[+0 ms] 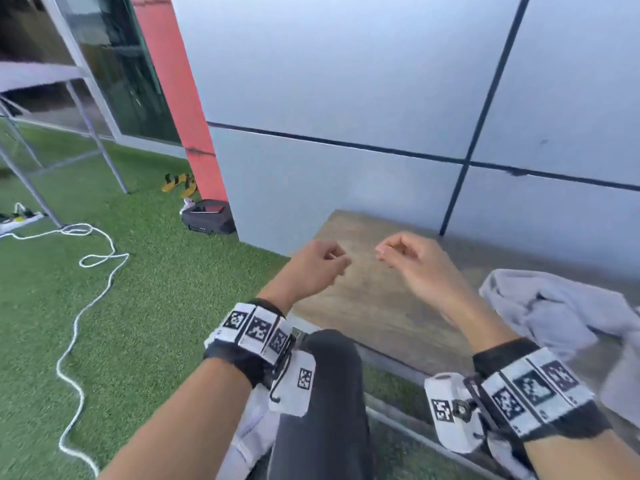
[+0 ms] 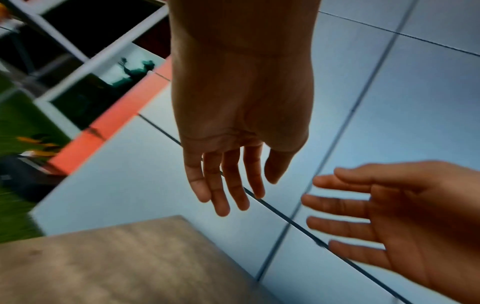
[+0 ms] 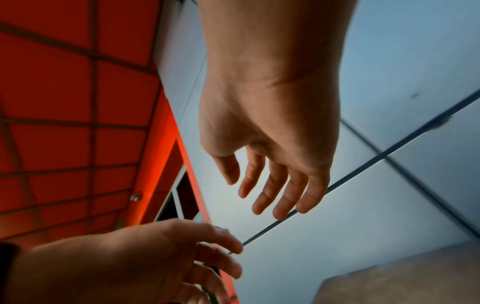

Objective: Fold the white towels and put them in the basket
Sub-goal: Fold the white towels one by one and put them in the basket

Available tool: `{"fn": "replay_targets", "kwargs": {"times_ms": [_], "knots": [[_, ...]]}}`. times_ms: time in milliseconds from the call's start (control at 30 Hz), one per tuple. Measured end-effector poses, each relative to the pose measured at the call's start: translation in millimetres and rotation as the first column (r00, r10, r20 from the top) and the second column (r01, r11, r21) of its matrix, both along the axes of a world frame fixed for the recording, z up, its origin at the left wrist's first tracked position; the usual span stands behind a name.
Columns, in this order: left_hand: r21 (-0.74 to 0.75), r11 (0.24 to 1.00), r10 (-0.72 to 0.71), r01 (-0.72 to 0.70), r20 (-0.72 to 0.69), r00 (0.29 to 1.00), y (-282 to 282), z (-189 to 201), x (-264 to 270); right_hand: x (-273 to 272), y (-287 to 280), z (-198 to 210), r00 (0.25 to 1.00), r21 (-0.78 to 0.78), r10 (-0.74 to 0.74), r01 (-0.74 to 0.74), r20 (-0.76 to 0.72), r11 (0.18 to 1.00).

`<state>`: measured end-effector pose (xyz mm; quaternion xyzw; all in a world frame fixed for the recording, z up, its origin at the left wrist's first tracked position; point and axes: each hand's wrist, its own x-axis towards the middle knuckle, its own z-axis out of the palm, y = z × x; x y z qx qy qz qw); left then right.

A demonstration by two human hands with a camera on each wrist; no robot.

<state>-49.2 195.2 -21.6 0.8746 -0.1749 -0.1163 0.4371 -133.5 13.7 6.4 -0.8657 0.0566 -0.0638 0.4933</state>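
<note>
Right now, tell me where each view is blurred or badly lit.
Head view: slight motion smear on the crumpled white towel; both hands fairly sharp. Left wrist view: the green grass at the edge streaks, the right hand is smeared. Right wrist view: the left hand is soft and dim.

A crumpled white cloth towel (image 1: 561, 306) is seen lying unfolded in a loose heap on the right part of the wooden surface (image 1: 367, 292).

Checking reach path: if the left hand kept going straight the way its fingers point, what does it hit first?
Probably the grey panelled wall. In the left wrist view the left hand points its relaxed fingers past the wooden table edge at the wall, holding nothing. The right hand sits beside that line. Depth is unclear.
</note>
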Motion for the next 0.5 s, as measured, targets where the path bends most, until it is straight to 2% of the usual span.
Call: {"fn": "replay_targets", "kwargs": {"times_ms": [200,333,500], "knots": [[0.169,0.948,-0.271,0.271,-0.021,0.962,-123.9,-4.2,-20.3,-59.1,-107.1,-31.1,0.976,0.049,-0.21,0.213,-0.056,0.976],[0.317,0.851,-0.425,0.419,-0.055,0.904,-192.7,-28.2,-45.6,-92.0,-165.5,-64.3,0.93,0.001,-0.318,0.324,-0.184,0.946],[0.377,0.744,-0.524,0.552,-0.183,0.832,-251.4,-73.6,-60.4,-118.7,-208.0,-102.0,0.867,-0.069,-0.395,0.393,-0.305,0.917]]}}
